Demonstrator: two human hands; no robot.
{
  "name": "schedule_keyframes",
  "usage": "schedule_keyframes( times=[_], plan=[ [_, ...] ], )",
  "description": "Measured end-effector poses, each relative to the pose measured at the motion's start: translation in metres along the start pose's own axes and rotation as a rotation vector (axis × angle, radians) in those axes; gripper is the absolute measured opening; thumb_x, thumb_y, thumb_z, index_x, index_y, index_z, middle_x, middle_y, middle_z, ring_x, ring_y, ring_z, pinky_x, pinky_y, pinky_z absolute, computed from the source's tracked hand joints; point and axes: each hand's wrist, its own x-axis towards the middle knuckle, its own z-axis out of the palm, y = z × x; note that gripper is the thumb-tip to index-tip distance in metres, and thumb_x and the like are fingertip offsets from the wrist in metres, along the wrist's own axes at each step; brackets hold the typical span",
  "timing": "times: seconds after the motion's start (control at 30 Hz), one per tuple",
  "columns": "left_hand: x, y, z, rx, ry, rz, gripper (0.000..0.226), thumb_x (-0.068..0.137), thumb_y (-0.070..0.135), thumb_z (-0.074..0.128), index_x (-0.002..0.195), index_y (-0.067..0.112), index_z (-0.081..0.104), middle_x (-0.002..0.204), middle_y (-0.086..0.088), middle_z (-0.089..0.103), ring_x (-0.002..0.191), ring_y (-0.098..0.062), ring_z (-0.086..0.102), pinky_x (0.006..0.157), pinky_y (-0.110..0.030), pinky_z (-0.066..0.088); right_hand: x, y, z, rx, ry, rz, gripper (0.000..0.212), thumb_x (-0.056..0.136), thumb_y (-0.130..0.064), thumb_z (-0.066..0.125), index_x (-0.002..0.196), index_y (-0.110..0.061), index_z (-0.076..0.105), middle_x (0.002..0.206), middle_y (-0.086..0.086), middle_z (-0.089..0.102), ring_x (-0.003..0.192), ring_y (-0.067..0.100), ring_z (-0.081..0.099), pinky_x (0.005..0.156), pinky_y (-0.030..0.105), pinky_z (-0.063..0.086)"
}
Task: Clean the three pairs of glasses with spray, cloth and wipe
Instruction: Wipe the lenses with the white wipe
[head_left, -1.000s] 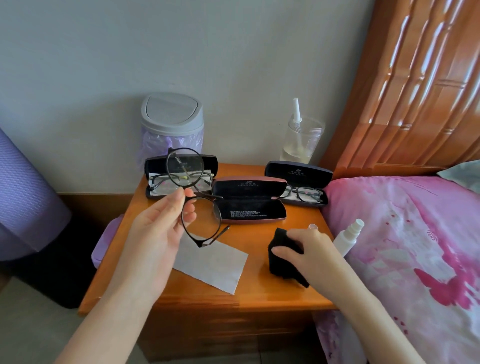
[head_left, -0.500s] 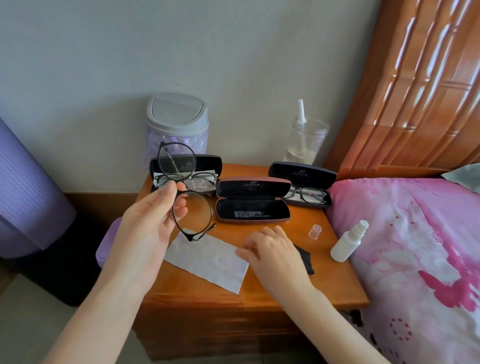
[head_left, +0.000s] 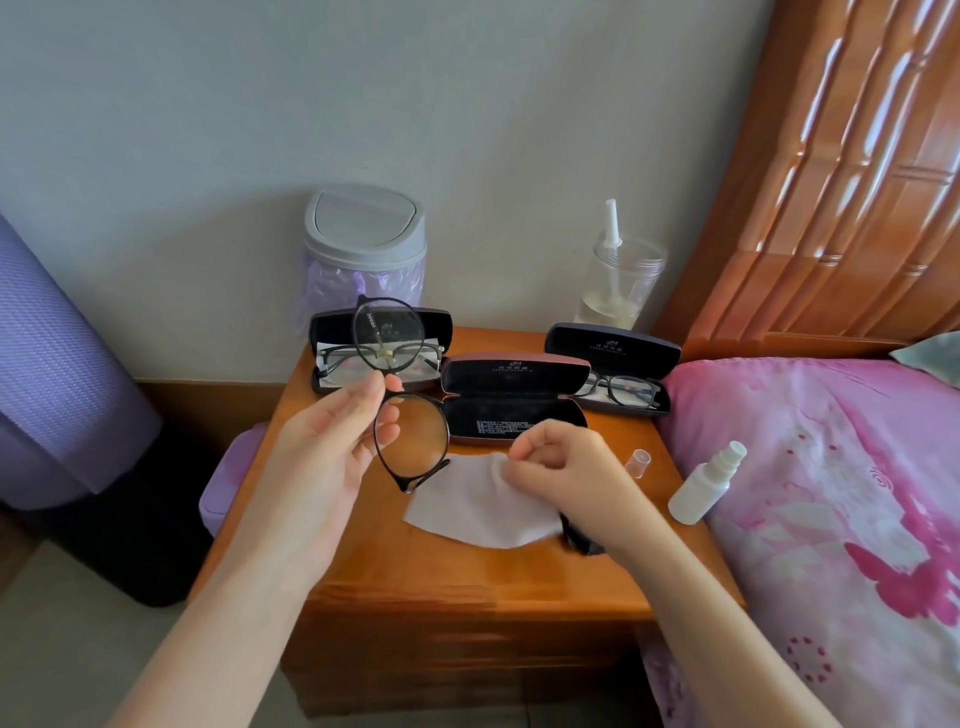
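The left hand (head_left: 332, 452) held the round black-rimmed glasses (head_left: 415, 441) above the front left part of the orange-brown wooden nightstand (head_left: 467, 577). Thumb and fingers were closed on the bridge, with one lens above the fingertips and the other below. The temples appeared folded.

The right hand (head_left: 566, 467) was over the middle of the nightstand. Its thumb and forefinger were pinched together on the near corner of the pale grey rectangular wipe (head_left: 467, 506), and that corner was raised off the wood. The rest of the wipe lay flat. The other fingers were curled inward.

A black cloth (head_left: 576, 538) lay partly hidden under the right wrist, touching the wipe's right end.

The white plastic spray bottle (head_left: 698, 488) stood at the right edge, uncapped, just beside the pink floral bedding (head_left: 831, 493). Its small clear cap (head_left: 639, 462) stood near it.

Three hard cases lay open at the rear:
- The left black case (head_left: 332, 332) contained thin-framed glasses (head_left: 421, 358).
- The central dusty-pink case (head_left: 514, 400) had no glasses in it.
- The right black case (head_left: 613, 345) contained thick black-framed glasses (head_left: 623, 389).

A grey-lidded bin (head_left: 363, 239) and a clear jar (head_left: 621, 280) stood behind the cases.
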Motion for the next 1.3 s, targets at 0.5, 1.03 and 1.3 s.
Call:
schedule_keyframes(
  times=[0.5,1.03,1.3],
  plan=[
    [-0.012,-0.02,0.015,0.053,-0.07,-0.04,0.023,0.08,0.03,0.056,0.088,0.018,0.074,0.082,-0.001,0.069,0.08,-0.009,0.065,0.071,-0.015,0.052,-0.017,-0.052,-0.013,0.132,0.176,-0.368,0.006,0.087,-0.015,0.066,0.087,-0.02,0.069,0.084,-0.009,0.069,0.08,0.006,0.063,0.071,0.017,0.052],
    [-0.015,-0.023,0.017,0.064,-0.074,-0.077,0.026,0.078,0.038,0.053,0.083,0.025,0.075,0.087,0.009,0.074,0.085,0.001,0.068,0.078,-0.023,0.047,-0.04,-0.04,0.022,0.118,0.186,-0.45,0.025,0.093,-0.031,0.051,0.105,-0.022,0.072,0.099,-0.011,0.068,0.103,0.01,0.057,0.083,0.018,0.046],
    [-0.016,-0.024,0.019,0.056,-0.045,-0.118,0.024,0.073,0.038,0.056,0.085,0.023,0.071,0.072,0.005,0.071,0.074,-0.011,0.063,0.071,-0.03,0.049,-0.031,-0.034,0.023,0.17,0.301,-0.444,0.025,0.076,-0.006,0.077,0.093,-0.02,0.066,0.086,-0.004,0.059,0.081,0.012,0.056,0.071,0.014,0.046]
  ],
)
